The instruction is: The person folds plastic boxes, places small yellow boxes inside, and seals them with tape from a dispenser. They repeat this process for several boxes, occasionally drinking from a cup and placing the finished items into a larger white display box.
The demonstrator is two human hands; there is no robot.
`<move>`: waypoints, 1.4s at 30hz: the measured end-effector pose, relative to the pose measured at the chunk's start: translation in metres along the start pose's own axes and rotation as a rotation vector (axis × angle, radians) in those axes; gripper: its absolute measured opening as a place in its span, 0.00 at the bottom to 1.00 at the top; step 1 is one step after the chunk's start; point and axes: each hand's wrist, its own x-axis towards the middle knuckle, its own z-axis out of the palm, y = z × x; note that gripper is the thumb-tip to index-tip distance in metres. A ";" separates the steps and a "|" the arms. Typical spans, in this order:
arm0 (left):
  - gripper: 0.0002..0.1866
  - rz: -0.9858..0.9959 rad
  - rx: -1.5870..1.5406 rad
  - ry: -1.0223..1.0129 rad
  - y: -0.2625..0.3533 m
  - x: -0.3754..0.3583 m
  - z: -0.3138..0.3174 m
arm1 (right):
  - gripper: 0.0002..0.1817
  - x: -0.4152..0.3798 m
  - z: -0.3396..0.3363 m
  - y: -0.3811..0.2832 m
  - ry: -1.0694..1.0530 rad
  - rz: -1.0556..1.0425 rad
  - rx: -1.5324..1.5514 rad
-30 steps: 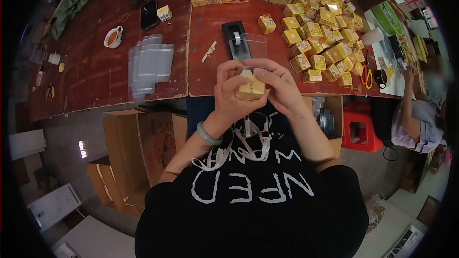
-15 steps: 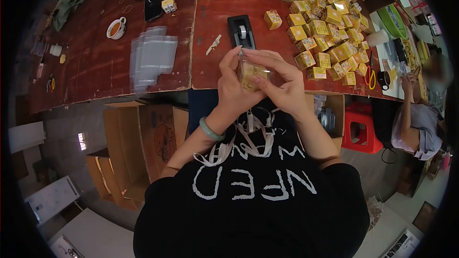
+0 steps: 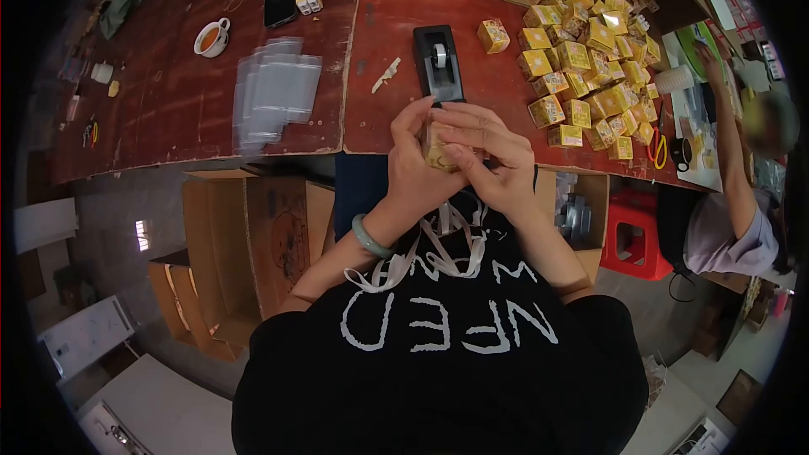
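Between my two hands, just in front of the table's edge, is a small yellow box (image 3: pixel 439 152) that seems to be inside a clear plastic sleeve. My left hand (image 3: pixel 408 156) wraps round its left side, a green bangle on the wrist. My right hand (image 3: pixel 497 158) closes on it from the right, fingers laid across the top and thumb pressed on the near face. The fingers hide much of the box. Right beyond my fingertips stands a black tape dispenser (image 3: pixel 438 63) with a roll of tape. Flat clear plastic sleeves (image 3: pixel 276 93) lie in a stack to the left.
Many small yellow boxes (image 3: pixel 575 55) are heaped at the right; one yellow box (image 3: pixel 493 36) stands apart. Orange-handled scissors (image 3: pixel 657 150) lie by the right edge. A cup of tea (image 3: pixel 211 38) and a phone (image 3: pixel 280 2) are at the left. A co-worker (image 3: pixel 733 219) sits at the right.
My right fingers have come down over the box's top, covering more of it. The co-worker's arm has reached out toward the green basin. The view has shifted slightly.
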 end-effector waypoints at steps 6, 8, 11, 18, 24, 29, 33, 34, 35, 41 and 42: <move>0.49 -0.046 -0.021 -0.011 -0.007 -0.004 -0.011 | 0.17 -0.002 0.009 0.011 -0.079 0.045 0.105; 0.49 -0.093 -0.010 -0.003 -0.003 0.003 -0.012 | 0.18 0.000 0.011 0.011 0.008 0.274 0.320; 0.48 -0.087 0.116 -0.068 -0.001 0.008 -0.019 | 0.20 -0.002 0.012 0.020 0.012 0.303 0.479; 0.44 -0.048 0.128 0.021 -0.004 0.017 -0.014 | 0.15 0.005 0.003 0.008 0.166 0.321 0.532; 0.41 0.182 0.270 0.089 -0.004 0.027 -0.016 | 0.09 0.009 0.003 0.003 0.231 0.637 0.687; 0.40 0.202 0.244 0.101 -0.009 0.025 -0.016 | 0.06 0.008 0.009 -0.004 0.288 0.747 0.759; 0.38 0.185 0.224 0.063 -0.013 0.019 -0.016 | 0.13 -0.001 0.025 0.005 0.413 0.772 0.958; 0.36 0.161 0.226 0.041 -0.012 0.015 -0.017 | 0.15 -0.003 0.028 0.008 0.463 0.773 1.033; 0.34 0.141 0.228 0.022 -0.012 0.012 -0.019 | 0.16 -0.006 0.030 0.011 0.442 0.766 1.032; 0.15 0.133 0.237 -0.296 -0.031 -0.002 -0.053 | 0.12 -0.019 0.020 0.082 0.500 0.537 0.205; 0.12 0.123 0.257 -0.332 -0.032 0.001 -0.053 | 0.11 -0.018 0.017 0.092 0.411 0.508 -0.014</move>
